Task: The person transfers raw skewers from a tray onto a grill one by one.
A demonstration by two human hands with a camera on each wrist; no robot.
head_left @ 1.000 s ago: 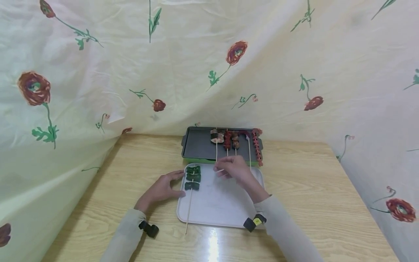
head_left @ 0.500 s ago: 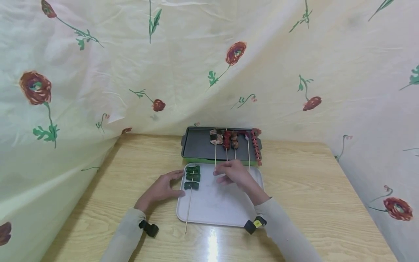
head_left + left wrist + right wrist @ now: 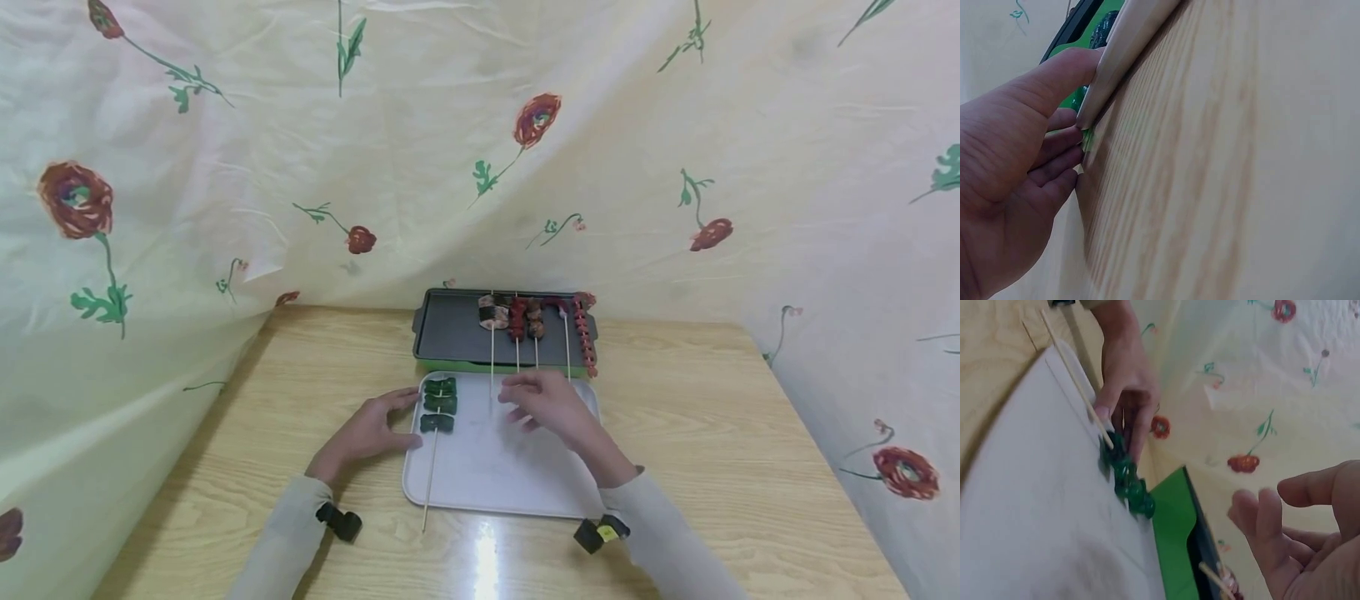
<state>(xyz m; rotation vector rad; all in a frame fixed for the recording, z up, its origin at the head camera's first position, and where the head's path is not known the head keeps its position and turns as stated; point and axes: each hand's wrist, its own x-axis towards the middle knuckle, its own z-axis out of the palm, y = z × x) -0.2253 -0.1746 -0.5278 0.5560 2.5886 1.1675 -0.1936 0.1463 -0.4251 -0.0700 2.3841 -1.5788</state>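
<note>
My left hand holds the left edge of a white tray, thumb over the rim and fingertips against the side. Beside it on the tray lies a skewer of green pepper pieces, its stick reaching past the front rim. My right hand hovers above the tray's back part, fingers loosely bent and nothing between them. Just left of its fingertips runs the stick of a skewer with pale, black-banded pieces, which rests on the dark griddle. In the right wrist view, the right hand's thumb and fingers stand apart.
On the griddle's right side lie a red skewer, a brown meat skewer, a purple curled skewer and a notched reddish skewer. Several sticks project over the tray. A flowered cloth hangs behind the wooden table.
My right hand has let go of the pale, black-banded skewer's stick and drawn back slightly toward me and to the right. The left hand stays at the tray's edge.
</note>
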